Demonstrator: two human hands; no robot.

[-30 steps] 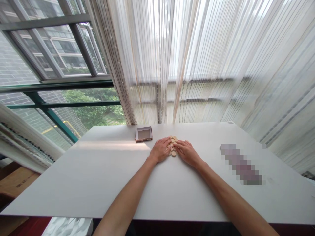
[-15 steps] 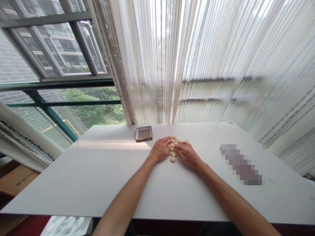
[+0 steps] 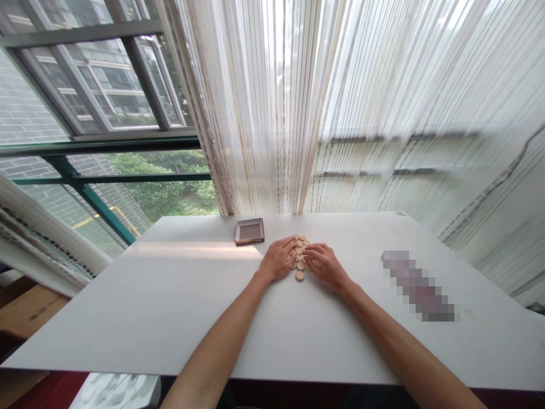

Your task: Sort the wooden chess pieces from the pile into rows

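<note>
Head view shows pale round discs (image 3: pixel 300 265) clustered lengthwise away from the person, between the left hand (image 3: pixel 278 259), fingers extended over their left edge, and the right hand (image 3: pixel 326 264), fingers loosely parted.

Daylight filters through the striped curtain (image 3: pixel 264 142) behind the white table (image 3: pixel 170 318), and a pale streak of light (image 3: pixel 191 250) lies across its top. On the left I see a brick wall (image 3: pixel 25 119) and trees (image 3: pixel 147 166) past the window frame (image 3: pixel 85 33) and green rail (image 3: pixel 128 146). A box (image 3: pixel 38 309) sits beside the table.
</note>
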